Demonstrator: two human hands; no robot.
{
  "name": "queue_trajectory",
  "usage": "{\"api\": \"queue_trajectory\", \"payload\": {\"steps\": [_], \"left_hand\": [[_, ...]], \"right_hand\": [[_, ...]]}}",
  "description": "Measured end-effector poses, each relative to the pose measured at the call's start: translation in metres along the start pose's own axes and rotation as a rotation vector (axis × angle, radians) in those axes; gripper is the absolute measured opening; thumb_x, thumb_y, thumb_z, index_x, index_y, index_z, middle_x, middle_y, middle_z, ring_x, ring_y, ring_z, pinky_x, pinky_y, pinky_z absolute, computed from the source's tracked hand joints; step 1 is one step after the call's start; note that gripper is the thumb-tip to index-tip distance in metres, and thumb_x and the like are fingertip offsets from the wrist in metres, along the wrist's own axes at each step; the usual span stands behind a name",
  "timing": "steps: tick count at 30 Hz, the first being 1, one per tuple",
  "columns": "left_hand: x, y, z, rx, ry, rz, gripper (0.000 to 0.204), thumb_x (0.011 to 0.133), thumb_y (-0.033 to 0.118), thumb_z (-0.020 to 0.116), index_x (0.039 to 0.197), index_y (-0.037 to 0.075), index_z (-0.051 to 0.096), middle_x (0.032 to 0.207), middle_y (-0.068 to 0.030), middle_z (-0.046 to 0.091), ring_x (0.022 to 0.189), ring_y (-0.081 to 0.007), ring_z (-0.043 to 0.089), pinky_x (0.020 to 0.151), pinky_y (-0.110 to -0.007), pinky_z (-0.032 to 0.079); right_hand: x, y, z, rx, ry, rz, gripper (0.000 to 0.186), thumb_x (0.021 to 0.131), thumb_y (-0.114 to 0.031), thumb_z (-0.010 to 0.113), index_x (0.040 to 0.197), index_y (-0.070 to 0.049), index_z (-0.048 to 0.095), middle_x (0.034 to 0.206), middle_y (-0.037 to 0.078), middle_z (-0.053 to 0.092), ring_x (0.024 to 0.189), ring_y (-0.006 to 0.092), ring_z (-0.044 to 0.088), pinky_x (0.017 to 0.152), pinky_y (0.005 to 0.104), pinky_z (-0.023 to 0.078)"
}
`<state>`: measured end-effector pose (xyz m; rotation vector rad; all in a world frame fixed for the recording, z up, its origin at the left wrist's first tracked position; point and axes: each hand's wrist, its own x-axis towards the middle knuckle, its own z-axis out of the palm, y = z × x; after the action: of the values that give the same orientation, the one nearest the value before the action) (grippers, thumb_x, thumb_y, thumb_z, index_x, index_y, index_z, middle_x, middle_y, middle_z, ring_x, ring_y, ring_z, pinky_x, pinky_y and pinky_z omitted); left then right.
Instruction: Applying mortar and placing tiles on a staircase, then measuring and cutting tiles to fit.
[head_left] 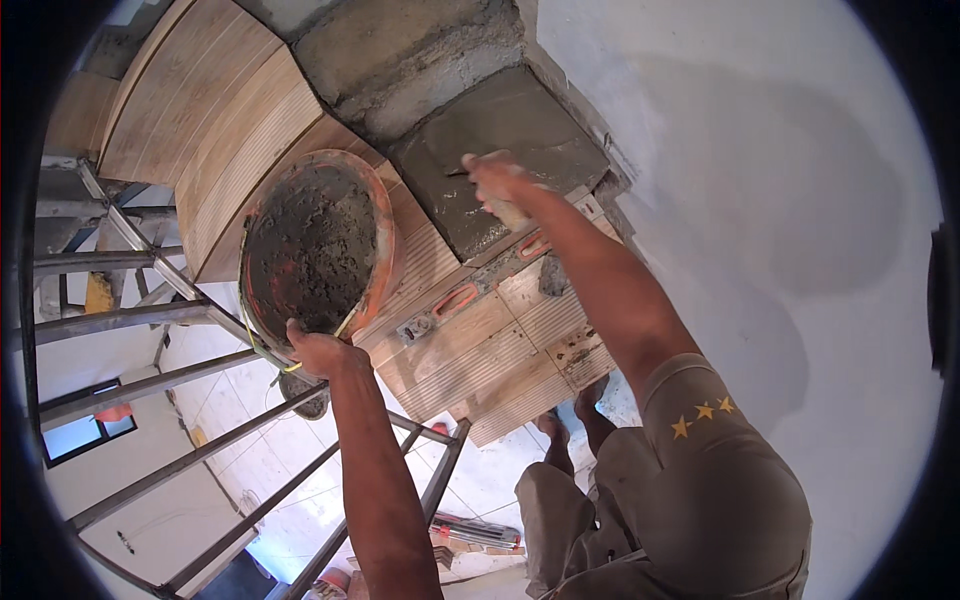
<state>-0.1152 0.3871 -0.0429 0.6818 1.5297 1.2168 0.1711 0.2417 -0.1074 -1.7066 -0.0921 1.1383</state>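
My right hand (500,188) is closed round the pale handle of what looks like a trowel (513,214), over a bed of wet grey mortar (520,120) on a step by the wall. Its blade blends into the mortar and is hard to make out. With my left hand (325,355) I grip the near rim of an orange bucket (385,235), thumb over the edge. Inside it is rough grey mortar (315,245). The bucket rests on wood-look tiled steps. Between the mortar bed and the lower tiles lies a spirit level (480,283) with orange-edged openings.
Tiled steps (215,130) curve up on the left. A metal railing frame (200,300) runs along the left above a lower tiled floor. On the right stands a white wall (760,200). A mortar lump (552,275) sits on the tiles by the level; my feet are just below.
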Motion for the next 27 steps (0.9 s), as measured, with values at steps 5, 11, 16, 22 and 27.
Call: {"api": "queue_trajectory", "payload": {"steps": [5, 11, 16, 22, 27], "left_hand": [[-0.013, 0.000, 0.008, 0.034, 0.005, -0.028, 0.061, 0.091, 0.031, 0.062, 0.138, -0.003, 0.048, 0.134, -0.0160, 0.057, 0.112, -0.0314, 0.063, 0.092, -0.043, 0.057], [-0.002, -0.002, 0.003, -0.065, -0.036, 0.009, 0.059, 0.090, 0.029, 0.062, 0.138, -0.004, 0.047, 0.134, -0.0162, 0.057, 0.114, -0.0312, 0.061, 0.097, -0.042, 0.053], [0.000, 0.001, 0.000, -0.007, 0.029, 0.034, 0.064, 0.089, 0.030, 0.064, 0.138, -0.008, 0.046, 0.132, -0.0163, 0.059, 0.111, -0.0300, 0.060, 0.099, -0.041, 0.047], [-0.018, 0.008, 0.009, -0.035, 0.023, -0.008, 0.065, 0.087, 0.031, 0.066, 0.133, -0.013, 0.050, 0.131, -0.0168, 0.059, 0.111, -0.0301, 0.061, 0.098, -0.041, 0.047], [-0.004, -0.004, 0.005, -0.033, -0.019, 0.009, 0.064, 0.088, 0.030, 0.065, 0.134, -0.012, 0.050, 0.130, -0.0163, 0.060, 0.108, -0.0307, 0.063, 0.096, -0.040, 0.050]], "right_hand": [[0.007, -0.007, 0.035, -0.223, -0.016, -0.011, 0.050, 0.101, -0.046, 0.051, 0.092, 0.001, 0.065, 0.072, 0.012, 0.064, 0.059, 0.0240, 0.064, 0.060, 0.0406, 0.054], [-0.004, 0.022, -0.018, -0.450, 0.071, -0.107, 0.051, 0.103, -0.043, 0.047, 0.101, 0.006, 0.063, 0.075, 0.015, 0.064, 0.062, 0.0275, 0.067, 0.069, 0.0436, 0.055], [-0.047, 0.043, -0.100, -0.745, 0.168, -0.235, 0.041, 0.104, -0.033, 0.050, 0.110, 0.005, 0.064, 0.081, 0.018, 0.065, 0.069, 0.0302, 0.067, 0.070, 0.0421, 0.054], [-0.066, 0.069, -0.105, 0.016, 0.187, 0.034, 0.061, 0.098, -0.062, 0.054, 0.110, -0.003, 0.064, 0.065, 0.004, 0.054, 0.049, 0.0163, 0.053, 0.049, 0.0355, 0.047], [-0.058, 0.080, -0.047, 0.003, 0.026, -0.011, 0.055, 0.098, -0.057, 0.055, 0.111, -0.004, 0.064, 0.067, 0.005, 0.057, 0.050, 0.0161, 0.055, 0.046, 0.0349, 0.046]]}}
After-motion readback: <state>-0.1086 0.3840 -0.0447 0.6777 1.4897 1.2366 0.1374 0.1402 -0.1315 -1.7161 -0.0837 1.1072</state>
